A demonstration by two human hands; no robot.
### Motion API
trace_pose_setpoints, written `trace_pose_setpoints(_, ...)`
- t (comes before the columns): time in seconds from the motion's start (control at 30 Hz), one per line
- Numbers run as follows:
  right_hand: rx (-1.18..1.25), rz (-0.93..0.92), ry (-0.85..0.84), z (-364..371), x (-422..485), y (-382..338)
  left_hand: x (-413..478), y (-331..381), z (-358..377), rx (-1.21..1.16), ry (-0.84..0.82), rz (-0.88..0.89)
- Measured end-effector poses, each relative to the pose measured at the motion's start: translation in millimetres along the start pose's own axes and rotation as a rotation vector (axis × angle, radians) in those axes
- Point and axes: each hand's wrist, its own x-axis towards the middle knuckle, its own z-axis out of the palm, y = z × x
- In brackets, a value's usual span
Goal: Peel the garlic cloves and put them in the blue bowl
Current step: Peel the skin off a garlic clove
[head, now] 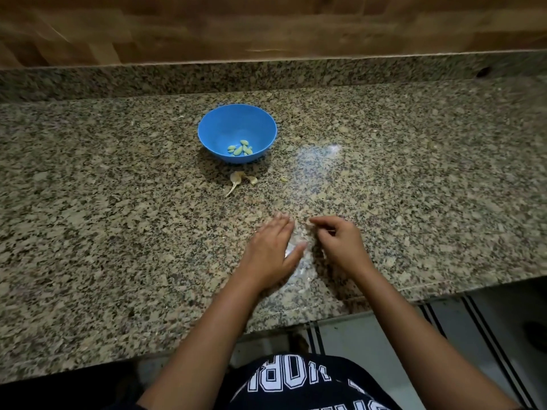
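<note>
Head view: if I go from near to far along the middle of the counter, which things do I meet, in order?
left hand and right hand side by side → garlic stalk with dry skin → blue bowl → granite back ledge → wooden wall

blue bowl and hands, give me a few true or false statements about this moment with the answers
1. The blue bowl holds several peeled cloves. True.
2. The bowl stands on a wooden board. False: it stands on the granite counter.
3. A garlic stem lies on the counter just in front of the bowl. True.
4. The left hand grips the bowl. False: its fingers are straight and it is near the front of the counter, well apart from the bowl.
</note>
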Motion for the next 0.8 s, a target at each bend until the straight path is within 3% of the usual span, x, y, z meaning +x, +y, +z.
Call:
trace_pose_setpoints(0.13, 0.063, 0.050, 0.053, -13, -1, 7, 3, 3, 7, 0.087, -0.058, -0.029)
trace_pose_setpoints(0.3, 0.081, 0.061, 0.071, -15, 2, 13, 16, 16, 11, -0.051, 0.069, 0.015)
trace_pose_setpoints(0.43, 0.072, 0.061, 0.059, -16, 7, 15, 14, 25, 10, -0.222, 0.273, 0.064)
trace_pose_setpoints(0.63, 0.067, 0.039, 0.000, -15, 12, 12, 11, 31, 5, -0.098, 0.305, 0.001)
trace_pose_setpoints(0.8, -0.254, -0.228, -0.136, -17, 3, 20, 18, 36, -7, -0.251, 0.244, -0.215)
